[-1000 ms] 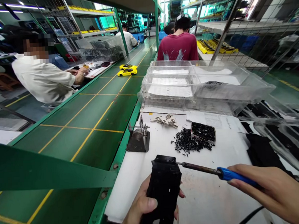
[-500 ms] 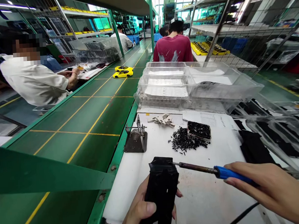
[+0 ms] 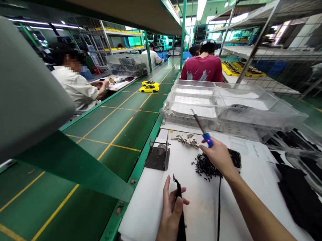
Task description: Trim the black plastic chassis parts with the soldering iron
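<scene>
My left hand (image 3: 170, 214) grips a flat black plastic part (image 3: 180, 221), turned so that its thin edge faces me. Closed around the blue handle of a soldering iron (image 3: 207, 139) is my right hand (image 3: 219, 155), raised over the work surface with the metal tip pointing up and away. The iron's black cord (image 3: 218, 211) trails down towards me. Below my right hand lies a heap of small black pieces (image 3: 207, 166), partly covered by the hand. A metal iron stand (image 3: 157, 157) sits to the left of it, near pale flat bits (image 3: 188, 140).
A green conveyor (image 3: 117, 126) with yellow toy cars (image 3: 149, 87) runs along the left. Clear plastic trays (image 3: 230, 101) are stacked at the back, and black parts (image 3: 299, 195) lie at the right. A green bracket (image 3: 79, 169) juts in from the left. Co-workers sit farther off.
My right hand has carried the soldering iron away from the black part, up and left towards the stand. My left hand has turned the part edge-on. The view has shifted.
</scene>
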Motion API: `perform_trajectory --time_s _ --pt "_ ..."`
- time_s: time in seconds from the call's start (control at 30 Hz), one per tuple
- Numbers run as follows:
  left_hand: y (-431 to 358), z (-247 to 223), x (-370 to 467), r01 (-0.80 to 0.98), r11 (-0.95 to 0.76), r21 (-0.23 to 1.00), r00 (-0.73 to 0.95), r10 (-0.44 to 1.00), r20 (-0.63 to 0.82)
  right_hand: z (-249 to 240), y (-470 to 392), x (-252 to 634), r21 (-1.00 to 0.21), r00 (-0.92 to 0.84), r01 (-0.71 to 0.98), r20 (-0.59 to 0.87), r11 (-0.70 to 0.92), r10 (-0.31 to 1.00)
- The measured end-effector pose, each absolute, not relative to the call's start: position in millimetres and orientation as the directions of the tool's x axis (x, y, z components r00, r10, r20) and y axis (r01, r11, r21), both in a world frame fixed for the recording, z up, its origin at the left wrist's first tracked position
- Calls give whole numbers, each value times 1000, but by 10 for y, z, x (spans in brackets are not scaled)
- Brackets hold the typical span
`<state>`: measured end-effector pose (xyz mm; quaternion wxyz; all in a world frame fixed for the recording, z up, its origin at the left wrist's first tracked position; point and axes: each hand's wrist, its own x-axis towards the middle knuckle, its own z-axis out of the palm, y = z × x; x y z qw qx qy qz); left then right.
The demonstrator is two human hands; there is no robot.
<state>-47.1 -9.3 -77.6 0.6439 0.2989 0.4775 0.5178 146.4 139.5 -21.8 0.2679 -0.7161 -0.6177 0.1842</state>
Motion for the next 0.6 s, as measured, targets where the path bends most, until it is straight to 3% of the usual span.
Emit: perform_trajectory --time_s 0.13,0.27,0.43,0.6 --pt "-243 -1058 -492 -327 317 890 13 943 -331 -488 1943 1122 -544 80 836 -5 -70 997" --pt "-292 -1175 -693 -404 361 841 23 923 -385 -640 2075 999 -529 68 844 -56 -87 996" --pt "-246 -861 -919 -489 387 782 222 922 -317 -577 1900 1117 -683 79 723 -68 -104 995" --pt "-64 -594 -694 -478 505 719 64 836 -545 -441 1280 1537 -849 49 512 -126 -133 991"
